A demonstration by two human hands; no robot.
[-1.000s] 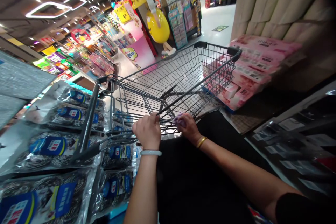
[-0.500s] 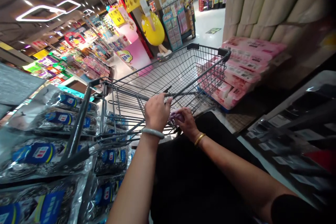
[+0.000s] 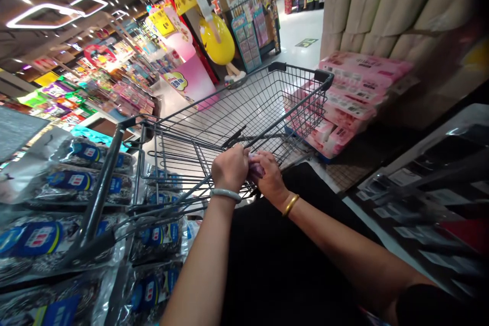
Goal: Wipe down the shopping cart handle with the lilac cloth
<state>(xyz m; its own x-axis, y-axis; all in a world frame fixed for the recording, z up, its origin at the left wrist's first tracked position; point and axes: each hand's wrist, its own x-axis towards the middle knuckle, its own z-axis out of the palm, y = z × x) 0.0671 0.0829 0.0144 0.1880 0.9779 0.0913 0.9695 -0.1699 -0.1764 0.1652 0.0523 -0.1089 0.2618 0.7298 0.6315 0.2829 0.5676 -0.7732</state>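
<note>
A small crumpled purple thing (image 3: 255, 168), its kind unclear, is in my right hand (image 3: 272, 179), whose fingers curl around it. A gold bangle (image 3: 291, 205) circles that wrist. Close beside it, my left hand (image 3: 229, 168) is closed like a fist and meets the purple thing and the right fingertips; its fingers are mostly hidden from above. A pale grey-green bangle (image 3: 225, 194) is on the left wrist. Both hands are just above the near side of a dark wire shopping cart (image 3: 225, 107), whose basket shows only bare wire. Its handle bar (image 3: 100, 183) lies to the left.
Clear bags with blue labels (image 3: 76, 180) are stacked at the left. Pink tissue packs (image 3: 355, 86) and tall wrapped paper rolls (image 3: 367, 10) stand behind the cart on the right. Shelf goods (image 3: 416, 204) line the near right. A yellow figure display (image 3: 217, 41) stands beyond the cart.
My hands have come together; the left has closed and turned against the purple thing, and the right fingers have moved toward the left hand. The view has shifted slightly.
</note>
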